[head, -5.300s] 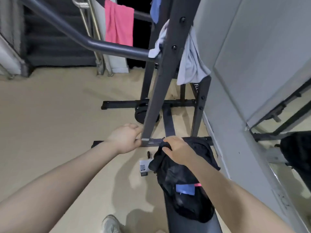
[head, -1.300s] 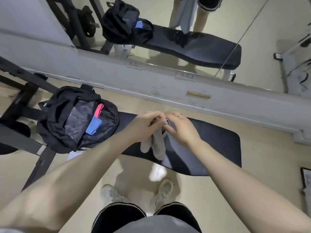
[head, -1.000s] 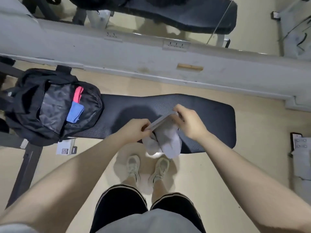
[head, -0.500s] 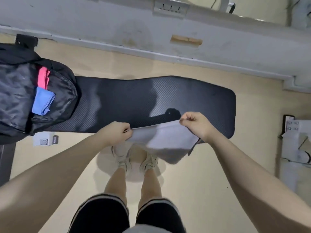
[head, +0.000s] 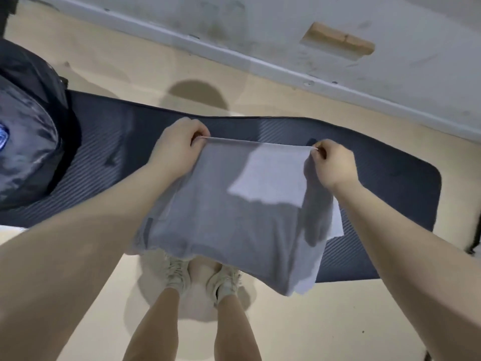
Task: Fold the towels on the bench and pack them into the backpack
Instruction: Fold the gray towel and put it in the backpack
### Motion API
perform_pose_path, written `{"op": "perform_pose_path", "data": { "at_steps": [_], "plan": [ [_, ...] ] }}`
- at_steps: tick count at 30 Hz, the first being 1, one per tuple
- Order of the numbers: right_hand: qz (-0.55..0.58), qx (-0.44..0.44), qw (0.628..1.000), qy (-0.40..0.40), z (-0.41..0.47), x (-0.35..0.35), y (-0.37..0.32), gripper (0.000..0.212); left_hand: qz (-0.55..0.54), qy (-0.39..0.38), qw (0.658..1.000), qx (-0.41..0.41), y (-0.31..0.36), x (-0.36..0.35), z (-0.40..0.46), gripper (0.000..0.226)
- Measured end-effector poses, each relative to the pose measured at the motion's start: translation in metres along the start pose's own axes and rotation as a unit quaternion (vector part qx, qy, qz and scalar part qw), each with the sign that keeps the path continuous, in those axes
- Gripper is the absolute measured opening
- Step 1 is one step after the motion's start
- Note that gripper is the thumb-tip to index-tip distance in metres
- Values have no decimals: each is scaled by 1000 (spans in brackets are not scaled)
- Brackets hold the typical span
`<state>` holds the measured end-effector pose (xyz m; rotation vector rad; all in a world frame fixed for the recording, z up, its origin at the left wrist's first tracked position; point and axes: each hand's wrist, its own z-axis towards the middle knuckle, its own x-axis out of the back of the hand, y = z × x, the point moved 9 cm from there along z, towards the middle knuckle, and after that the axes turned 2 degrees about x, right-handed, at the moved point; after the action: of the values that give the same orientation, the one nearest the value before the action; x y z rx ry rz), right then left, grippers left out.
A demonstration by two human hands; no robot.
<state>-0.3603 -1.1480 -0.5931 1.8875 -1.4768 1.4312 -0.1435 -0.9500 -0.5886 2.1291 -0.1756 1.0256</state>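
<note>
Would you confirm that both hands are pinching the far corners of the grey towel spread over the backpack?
Not quite: the towel is spread over the bench, not the backpack, which sits further left. The head view shows the left hand and right hand pinching its far corners.

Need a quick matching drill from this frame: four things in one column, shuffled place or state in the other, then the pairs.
Things:
1. grey towel
2. backpack
3. left hand
4. shoes

States:
A. on the floor, below the towel's hanging edge
B. pinches the towel's far left corner
C. spread over the bench, near edge hanging off
D. at the bench's left end

Pairs: 1-C, 2-D, 3-B, 4-A
</note>
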Motion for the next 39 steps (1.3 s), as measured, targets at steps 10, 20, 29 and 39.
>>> {"op": "perform_pose_path", "data": {
  "at_steps": [10,20,29,39],
  "plan": [
    [-137,400,900,-109,-74,-73,-181,32,-37,55,994,93,-95,38,-55,26],
    [-207,422,873,-129,-142,-176,-267,21,-67,33,979,191,-173,21,-131,28],
    [18,297,945,-136,-94,-117,-292,13,-252,65,954,151,-149,20,-119,21],
    [74,268,958,-68,-46,-86,-342,16,-257,-50,945,195,-188,38,-132,35]
  ]
}}
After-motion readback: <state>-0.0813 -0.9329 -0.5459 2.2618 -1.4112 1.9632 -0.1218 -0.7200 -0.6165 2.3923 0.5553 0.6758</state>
